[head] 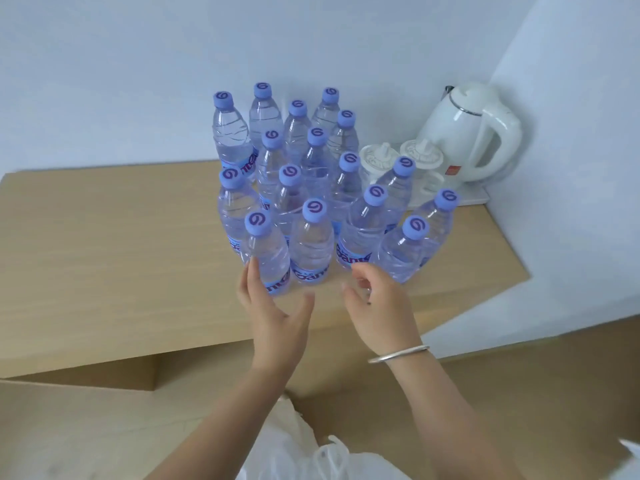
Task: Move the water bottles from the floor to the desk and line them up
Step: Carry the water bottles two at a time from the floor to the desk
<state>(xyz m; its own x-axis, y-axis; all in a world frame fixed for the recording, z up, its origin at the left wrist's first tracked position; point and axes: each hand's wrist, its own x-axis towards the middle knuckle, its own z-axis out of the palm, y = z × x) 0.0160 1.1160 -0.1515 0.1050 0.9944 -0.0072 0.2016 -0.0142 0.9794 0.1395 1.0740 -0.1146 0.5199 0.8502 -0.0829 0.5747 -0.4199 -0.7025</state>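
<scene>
The water bottles (pixel 311 174) stand upright, clustered on the table (pixel 104 237) toward its 1 o'clock corner. The left hand (pixel 273 306), fingers released, touches the front-left bottle (pixel 266 251). The right hand (pixel 381 306) hovers with loosely curled fingers, grasping nothing.

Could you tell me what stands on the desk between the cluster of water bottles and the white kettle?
In the head view, two white lidded cups stand between the water bottles and the kettle, on the desk.

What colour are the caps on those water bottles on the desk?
The bottle caps are light purple-blue with a darker purple swirl on top, seen clearly in the head view.
</scene>
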